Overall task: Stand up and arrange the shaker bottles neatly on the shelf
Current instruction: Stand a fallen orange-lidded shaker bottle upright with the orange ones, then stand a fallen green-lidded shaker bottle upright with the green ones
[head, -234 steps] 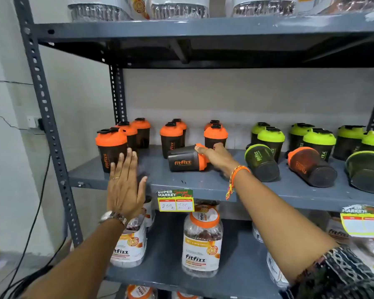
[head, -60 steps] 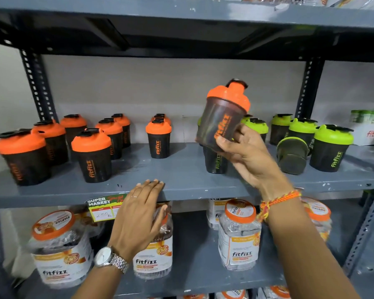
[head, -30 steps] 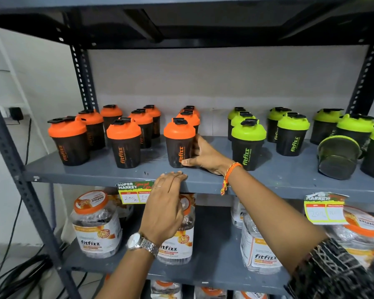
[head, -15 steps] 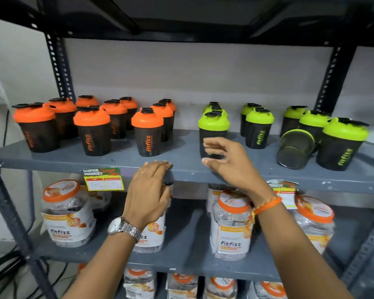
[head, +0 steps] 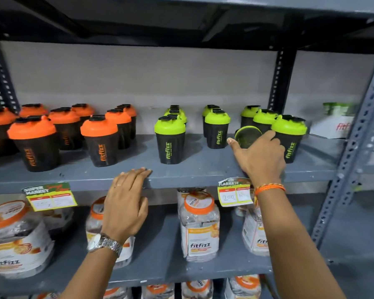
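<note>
Nearest, on the lower shelf [head: 160, 262], stand clear jars [head: 200, 225] with orange lids and white labels. Above them, two yellow price tags [head: 235, 194] hang from the front edge of the middle shelf [head: 199, 171].

The left hand [head: 125, 209], with a metal watch [head: 105, 244] at the wrist, lies flat against that front edge; its fingers [head: 138, 172] are straight and close together, their tips resting on the shelf top, holding nothing.

The right hand [head: 260, 157], with an orange thread band [head: 269, 187] at the wrist, reaches over the shelf to the tipped bottle [head: 247, 137], which lies on its side with its round base toward the camera. The fingers are spread wide over the bottle's body and touch it; whether they have closed on it cannot be told.

The tipped bottle lies between a standing green-lidded bottle [head: 216, 130] to its left and another green-lidded one [head: 289, 137] to its right, just beside the latter. More green-lidded bottles stand upright behind and to the left, one [head: 170, 140] set forward near the shelf's middle. On the left part of the shelf stand the orange-lidded bottles [head: 99, 140], all upright, in rows going back to the wall [head: 149, 78].
</note>
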A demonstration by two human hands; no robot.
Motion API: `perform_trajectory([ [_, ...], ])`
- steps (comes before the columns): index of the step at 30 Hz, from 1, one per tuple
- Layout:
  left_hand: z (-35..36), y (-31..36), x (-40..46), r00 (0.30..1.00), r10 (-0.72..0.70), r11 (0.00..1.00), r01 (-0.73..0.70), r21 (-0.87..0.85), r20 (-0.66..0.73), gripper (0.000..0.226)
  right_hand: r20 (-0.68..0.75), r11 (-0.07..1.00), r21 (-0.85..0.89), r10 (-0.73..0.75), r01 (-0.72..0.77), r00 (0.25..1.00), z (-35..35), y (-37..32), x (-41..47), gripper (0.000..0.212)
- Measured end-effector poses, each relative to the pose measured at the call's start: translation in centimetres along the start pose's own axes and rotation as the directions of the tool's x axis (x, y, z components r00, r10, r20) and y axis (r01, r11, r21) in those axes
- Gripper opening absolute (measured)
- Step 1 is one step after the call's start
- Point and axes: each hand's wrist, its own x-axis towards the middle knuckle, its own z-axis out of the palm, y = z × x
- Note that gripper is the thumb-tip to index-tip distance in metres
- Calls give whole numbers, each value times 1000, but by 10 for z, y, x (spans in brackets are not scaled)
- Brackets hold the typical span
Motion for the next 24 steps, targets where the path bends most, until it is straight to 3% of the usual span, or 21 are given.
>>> perform_trajectory([
  [3, 0, -2, 0, 1000, 11, 1000, -11, 13, 5, 71, -51, 997, -76, -22, 18, 998, 5, 2, 7, 93],
  [11, 9, 1, 1, 999, -21, 1000, 20, -12, -46, 68, -19, 964, -254, -81, 74, 997, 17, 6, 22, 67],
  [15, 11, 1, 2, 996, -17, 1000, 16, -15, -84, 66, 55, 980, -180, -75, 84, 996, 20, 1, 24, 62],
  [24, 16, 2, 3, 994, -28, 999, 29, 13, -109, 65, 216, 996, 70, 34, -50, 976, 0, 3, 19, 81],
])
